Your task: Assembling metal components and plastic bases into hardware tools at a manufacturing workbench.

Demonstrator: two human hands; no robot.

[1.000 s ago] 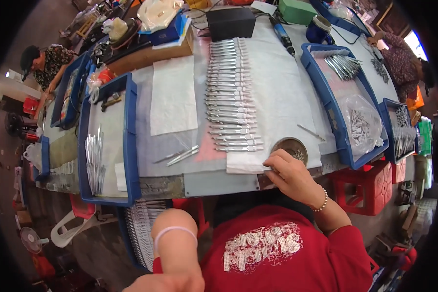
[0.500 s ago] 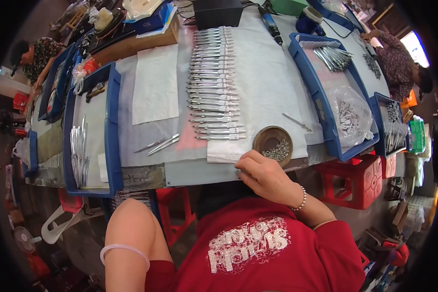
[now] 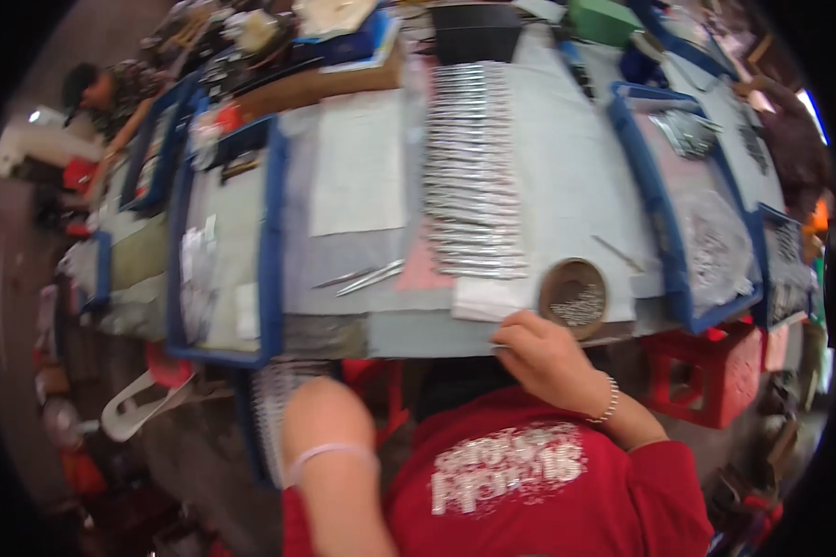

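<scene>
My right hand (image 3: 550,364), a beaded bracelet at its wrist, is at the table's front edge beside a round brown bowl (image 3: 550,290) of small metal pieces. Its fingers are bent together; whatever they may hold is too small to make out. My left hand (image 3: 327,416) hangs below the table edge, a pale bangle on that arm, its fingers hidden. Just beyond it, a low tray (image 3: 267,436) holds metal pieces in rows. A long column of silver tool-like pieces (image 3: 474,176) lies on white cloth, its front end near the bowl.
Blue trays stand left (image 3: 271,232) and right (image 3: 655,209), holding slim metal pieces and a plastic bag (image 3: 711,246) of parts. Loose slim metal pieces (image 3: 370,278) lie left of the column. A red stool (image 3: 706,376) is under the table's right side. Other people work at both far sides.
The view has swung left and blurred, so the table appears shifted right. My left hand has moved closer to the low tray under the table edge. My right hand remains beside the bowl.
</scene>
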